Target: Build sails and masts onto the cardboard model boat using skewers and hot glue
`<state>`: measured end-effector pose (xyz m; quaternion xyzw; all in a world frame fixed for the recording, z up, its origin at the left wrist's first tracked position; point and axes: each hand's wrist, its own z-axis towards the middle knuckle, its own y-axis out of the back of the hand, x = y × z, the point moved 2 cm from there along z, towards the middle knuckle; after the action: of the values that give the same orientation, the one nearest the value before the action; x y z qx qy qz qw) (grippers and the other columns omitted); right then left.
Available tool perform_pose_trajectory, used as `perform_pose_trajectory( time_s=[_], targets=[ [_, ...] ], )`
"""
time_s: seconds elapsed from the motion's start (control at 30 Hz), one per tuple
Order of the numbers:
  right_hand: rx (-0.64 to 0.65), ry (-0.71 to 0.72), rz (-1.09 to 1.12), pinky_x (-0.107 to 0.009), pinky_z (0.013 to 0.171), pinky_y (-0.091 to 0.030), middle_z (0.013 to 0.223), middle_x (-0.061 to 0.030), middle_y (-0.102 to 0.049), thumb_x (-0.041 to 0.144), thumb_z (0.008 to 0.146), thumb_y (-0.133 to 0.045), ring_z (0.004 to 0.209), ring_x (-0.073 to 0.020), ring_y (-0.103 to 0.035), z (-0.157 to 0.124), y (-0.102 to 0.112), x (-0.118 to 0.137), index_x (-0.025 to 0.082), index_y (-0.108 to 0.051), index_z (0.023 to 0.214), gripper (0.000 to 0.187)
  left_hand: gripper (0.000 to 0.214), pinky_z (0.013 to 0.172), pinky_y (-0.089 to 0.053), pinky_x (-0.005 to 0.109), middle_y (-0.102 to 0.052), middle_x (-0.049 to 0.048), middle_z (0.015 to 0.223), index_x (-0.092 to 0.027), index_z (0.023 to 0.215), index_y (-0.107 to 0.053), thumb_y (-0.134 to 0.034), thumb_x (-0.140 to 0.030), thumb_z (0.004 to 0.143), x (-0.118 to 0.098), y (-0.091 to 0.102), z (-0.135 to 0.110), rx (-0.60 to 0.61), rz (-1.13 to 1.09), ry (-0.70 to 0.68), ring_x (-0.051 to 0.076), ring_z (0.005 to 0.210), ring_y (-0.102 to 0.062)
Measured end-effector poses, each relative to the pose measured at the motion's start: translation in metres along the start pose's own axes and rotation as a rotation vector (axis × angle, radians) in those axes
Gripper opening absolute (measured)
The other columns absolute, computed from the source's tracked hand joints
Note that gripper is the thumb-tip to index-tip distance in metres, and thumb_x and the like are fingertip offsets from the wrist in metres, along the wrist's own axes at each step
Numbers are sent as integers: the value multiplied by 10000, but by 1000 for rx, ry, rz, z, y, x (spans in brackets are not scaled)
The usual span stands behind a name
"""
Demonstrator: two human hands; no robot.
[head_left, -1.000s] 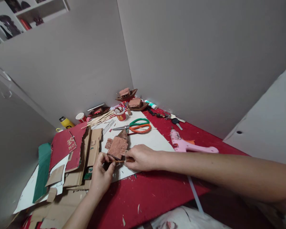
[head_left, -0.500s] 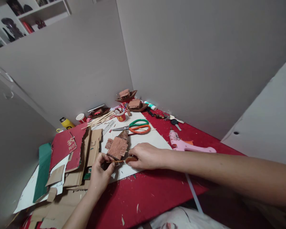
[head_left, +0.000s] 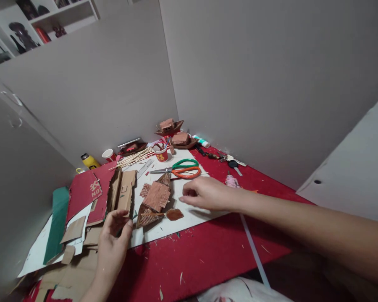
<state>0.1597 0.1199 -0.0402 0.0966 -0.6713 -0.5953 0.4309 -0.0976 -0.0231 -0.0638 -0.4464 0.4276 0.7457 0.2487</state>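
Note:
A small brown cardboard model boat [head_left: 153, 202] lies on a white sheet [head_left: 189, 184] on the red table. A loose brown oval piece [head_left: 175, 214] rests just right of its near end. My left hand [head_left: 114, 235] hovers below and left of the boat, fingers loosely curled, holding nothing I can see. My right hand [head_left: 206, 193] hangs above the sheet to the right of the boat, fingers relaxed and apart, empty. Neither hand touches the boat.
Green and orange scissors [head_left: 182, 167] lie behind the boat. A pink glue gun [head_left: 231, 181] is partly hidden by my right arm. Cardboard scraps [head_left: 91, 201] pile at left. Wooden sticks [head_left: 134, 157], a red cup [head_left: 160, 153] and finished model boats [head_left: 173, 132] stand at the back corner.
Both hands have let go of the boat and the brown piece. The left hand drew back toward me and the right hand lifted away to the right.

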Motion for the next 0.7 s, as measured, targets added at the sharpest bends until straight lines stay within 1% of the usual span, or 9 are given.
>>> perform_pose_trajectory(
  time_s=[0.07, 0.13, 0.2, 0.27, 0.3, 0.4, 0.47, 0.57, 0.7],
  targets=[
    [-45, -24, 51, -242, 515, -281, 622, -32, -635, 401, 900, -464, 551, -133, -519, 1, 8, -5, 170, -610, 667, 359, 340, 749, -521, 301, -660, 77, 980, -187, 1023, -573, -658, -414, 786, 6, 2, -5, -3, -11, 36, 195, 841, -646],
    [-75, -29, 97, -234, 507, -304, 578, -17, -601, 426, 946, -344, 520, -123, -504, 2, 14, -8, 181, -538, 636, 440, 437, 696, -525, 298, -671, 80, 992, -183, 1126, -551, -665, -423, 779, 11, 1, -11, 32, 2, 68, 187, 775, -648],
    [-110, -32, 149, -232, 505, -326, 547, -9, -575, 452, 958, -261, 496, -120, -492, 0, 16, -11, 196, -487, 618, 482, 523, 621, -507, 294, -682, 55, 871, -175, 1218, -514, -661, -428, 785, 14, -3, -17, 85, 89, 64, 181, 664, -629],
    [-147, -61, 221, -238, 497, -333, 530, -11, -554, 489, 937, -266, 483, -125, -480, -5, 16, -16, 205, -464, 591, 489, 497, 573, -475, 291, -663, 27, 750, -175, 1214, -518, -643, -428, 805, 14, -6, -22, 118, 260, -11, 180, 587, -595],
    [-158, -87, 258, -241, 487, -330, 522, -10, -541, 507, 921, -289, 477, -127, -472, -9, 14, -19, 209, -463, 580, 486, 444, 564, -463, 290, -660, 26, 737, -184, 1183, -534, -628, -425, 821, 14, -7, -24, 130, 355, -70, 179, 573, -586],
    [-159, -155, 343, -244, 461, -321, 516, 3, -506, 556, 887, -362, 465, -130, -440, -25, 7, -29, 216, -460, 588, 463, 306, 549, -446, 281, -688, 52, 817, -217, 1108, -571, -576, -403, 865, 13, -11, -28, 170, 594, -255, 177, 572, -599],
    [-171, -165, 391, -245, 469, -342, 536, 13, -490, 590, 869, -404, 486, -133, -439, -41, 3, -34, 223, -436, 610, 451, 266, 526, -436, 273, -707, 55, 824, -232, 1102, -592, -557, -377, 882, 15, -13, -27, 184, 692, -348, 180, 558, -617],
    [-273, -188, 419, -256, 544, -402, 587, 11, -478, 627, 852, -434, 565, -150, -476, -69, 1, -44, 222, -434, 615, 470, 247, 530, -455, 256, -736, 47, 811, -257, 1114, -627, -566, -307, 879, 19, -16, -23, 178, 712, -441, 192, 593, -667],
    [-426, -328, 356, -270, 582, -442, 654, -15, -592, 662, 818, -455, 612, -175, -549, -106, 0, -65, 218, -571, 692, 476, 191, 569, -495, 229, -758, 38, 801, -267, 1020, -687, -554, -248, 884, 26, -19, -15, 164, 639, -503, 184, 645, -709]
  ],
)
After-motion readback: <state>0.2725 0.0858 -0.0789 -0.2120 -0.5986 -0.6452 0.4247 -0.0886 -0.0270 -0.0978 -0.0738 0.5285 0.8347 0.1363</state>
